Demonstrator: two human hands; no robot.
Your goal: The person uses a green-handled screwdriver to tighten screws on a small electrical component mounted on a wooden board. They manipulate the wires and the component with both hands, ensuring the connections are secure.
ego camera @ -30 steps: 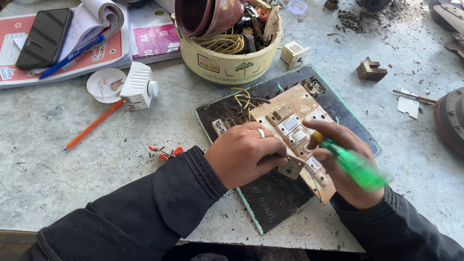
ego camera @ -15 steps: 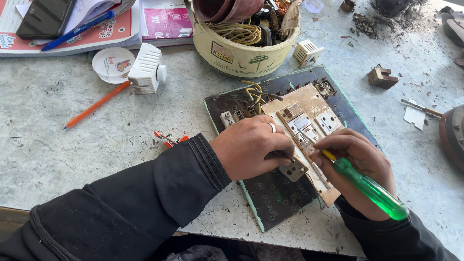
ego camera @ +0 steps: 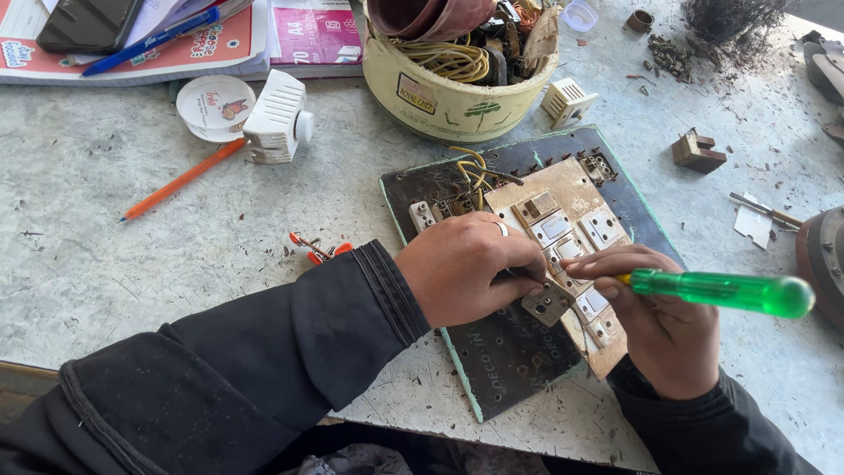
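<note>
Change: since half a second ago, the green handle swings from pointing down toward the person to lying nearly level, pointing right; the left hand stays on the panel.
Table: a pale, scuffed stone-like tabletop [ego camera: 132,264] carries everything, with grit scattered at its far right.
Board: a dark rectangular board with a green edge [ego camera: 505,365] lies slanted in front of the person, its near corner by the table's front edge.
Panel: a tan switch panel with white rocker switches [ego camera: 571,189] rests on the board, yellow wires curling from its far end.
Tub: a cream round plastic tub full of wire coils and scrap [ego camera: 440,101] stands just beyond the board.
Books: a stack of notebooks with red and pink covers [ego camera: 220,48] sits at the far left, a black phone [ego camera: 83,22] and a blue pen [ego camera: 149,40] on top.
Left hand: the left hand [ego camera: 466,268] presses on the panel, fingers curled together and pinching a small grey metal fitting [ego camera: 547,303] at the panel's near side.
Right hand: the right hand [ego camera: 664,325] has its fingers closed around a screwdriver with a translucent green handle [ego camera: 721,292]; its tip, hidden by fingers, points at the fitting.
Regulator: a white ribbed regulator with a round knob [ego camera: 280,127] stands left of the tub, touching a white round lid [ego camera: 215,105].
Pencil: an orange pencil [ego camera: 180,180] lies aslant near the regulator.
Block: a small brown wooden block [ego camera: 699,151] sits right of the board.
Clips: small red-tipped metal pieces [ego camera: 316,249] lie just beside the left sleeve.
</note>
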